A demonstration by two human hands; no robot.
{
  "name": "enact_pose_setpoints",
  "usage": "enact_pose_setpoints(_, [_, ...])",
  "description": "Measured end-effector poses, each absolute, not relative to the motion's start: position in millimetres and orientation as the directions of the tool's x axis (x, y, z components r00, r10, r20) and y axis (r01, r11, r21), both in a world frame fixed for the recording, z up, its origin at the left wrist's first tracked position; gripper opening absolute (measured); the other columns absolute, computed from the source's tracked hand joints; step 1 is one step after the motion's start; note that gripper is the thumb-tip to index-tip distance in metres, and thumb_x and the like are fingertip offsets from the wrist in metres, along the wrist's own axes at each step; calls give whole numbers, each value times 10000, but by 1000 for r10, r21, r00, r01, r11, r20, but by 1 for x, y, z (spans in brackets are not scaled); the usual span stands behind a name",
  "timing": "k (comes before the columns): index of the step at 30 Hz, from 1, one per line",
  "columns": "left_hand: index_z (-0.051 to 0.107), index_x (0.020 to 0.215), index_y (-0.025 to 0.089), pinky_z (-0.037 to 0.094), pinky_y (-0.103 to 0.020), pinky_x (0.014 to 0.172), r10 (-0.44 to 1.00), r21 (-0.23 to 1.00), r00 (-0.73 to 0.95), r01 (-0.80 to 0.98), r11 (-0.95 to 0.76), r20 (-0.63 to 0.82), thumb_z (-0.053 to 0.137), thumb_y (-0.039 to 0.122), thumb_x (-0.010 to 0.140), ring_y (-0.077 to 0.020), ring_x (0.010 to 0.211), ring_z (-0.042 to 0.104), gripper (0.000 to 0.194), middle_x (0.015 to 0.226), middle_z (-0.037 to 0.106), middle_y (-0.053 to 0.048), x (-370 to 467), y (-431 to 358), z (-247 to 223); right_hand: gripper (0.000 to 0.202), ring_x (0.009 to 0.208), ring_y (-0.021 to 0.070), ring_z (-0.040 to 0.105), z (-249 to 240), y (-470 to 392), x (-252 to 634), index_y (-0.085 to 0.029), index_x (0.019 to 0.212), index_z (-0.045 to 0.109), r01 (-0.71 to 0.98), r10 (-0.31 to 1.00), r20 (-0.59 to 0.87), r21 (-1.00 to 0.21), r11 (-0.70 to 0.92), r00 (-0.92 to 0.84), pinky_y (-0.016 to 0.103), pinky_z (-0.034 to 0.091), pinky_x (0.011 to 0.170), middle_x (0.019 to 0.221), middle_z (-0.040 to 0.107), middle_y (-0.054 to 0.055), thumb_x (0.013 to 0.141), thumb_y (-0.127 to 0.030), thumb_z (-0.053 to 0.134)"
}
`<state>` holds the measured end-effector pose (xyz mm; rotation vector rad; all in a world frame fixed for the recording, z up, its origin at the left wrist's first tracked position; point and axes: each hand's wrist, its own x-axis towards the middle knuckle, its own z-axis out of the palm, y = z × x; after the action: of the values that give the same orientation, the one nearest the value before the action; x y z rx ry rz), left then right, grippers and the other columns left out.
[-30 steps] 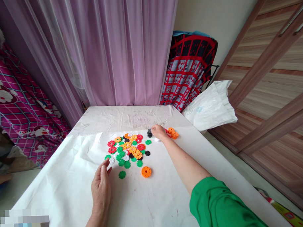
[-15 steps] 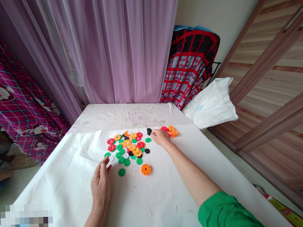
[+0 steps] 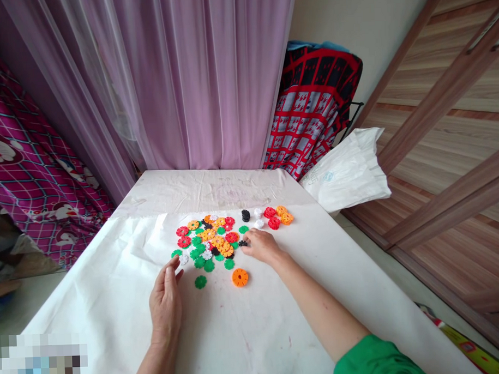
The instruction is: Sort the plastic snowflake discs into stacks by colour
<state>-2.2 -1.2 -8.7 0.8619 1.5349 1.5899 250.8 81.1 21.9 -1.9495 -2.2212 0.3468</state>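
Observation:
In the head view, my right hand (image 3: 260, 245) pinches a black flower-shaped disc (image 3: 243, 243) at the right edge of a mixed spread of plastic discs. My left hand (image 3: 167, 291) rests open on the table, its fingertips beside a white disc (image 3: 184, 259) and a green disc (image 3: 176, 253). The spread holds green, orange, red, white and black pieces, many overlapping, such as the orange disc (image 3: 208, 234). Beyond my right hand stand small one-colour stacks: a black stack (image 3: 245, 215), white stack (image 3: 258, 213), red stack (image 3: 269, 212) and orange stack (image 3: 281, 210).
A larger orange disc (image 3: 240, 277) and a single green disc (image 3: 200, 282) lie nearer me on the white-covered table (image 3: 246, 334). A white bag (image 3: 347, 175) stands past the right edge. Purple curtains (image 3: 197, 90) hang behind, and a wooden wardrobe (image 3: 447, 120) is at right.
My right hand has come from near the black stack back toward me and taken hold of the loose black disc, uncovering the white stacks. My left hand stays about where it was.

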Motion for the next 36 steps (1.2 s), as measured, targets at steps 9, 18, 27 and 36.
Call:
enact_pose_setpoints(9, [692,1067,205,512,-468,1010,871,999,-491,-54,2,-28,519,642,838,-279,1189,612,523,1275,668,-98,-2,0,-9,266,1018,197,648,52,153,270,-241,1064,715,959,990,117,-281,-45,80,261,451,827,1130,709,50,855,-372,615])
enact_pose_setpoints(18, [693,1100,224,503,-455,1020,874,999,-485,-30,20,-32,502,658,848,-270,1195,610,538,1309,653,-90,-4,0,-13,452,1152,224,580,55,161,266,-242,1295,603,986,997,52,-151,64,-57,292,432,919,1271,633,88,858,-356,619])
enact_pose_setpoints(27, [694,1087,216,517,-448,1005,872,999,-488,-43,15,-34,512,636,852,-272,1199,610,515,1293,663,-94,-2,0,-12,360,1196,221,553,68,173,262,-314,1191,686,938,932,-167,81,338,-322,341,378,1002,1261,658,41,858,-212,593])
enact_pose_setpoints(36, [690,1091,207,531,-439,985,872,999,-488,-45,15,-35,518,640,847,-270,1191,613,525,1298,660,-104,-2,0,-11,330,1190,224,564,70,157,256,-281,1165,705,935,934,-22,-20,355,-355,335,403,986,1258,666,46,861,-217,594])
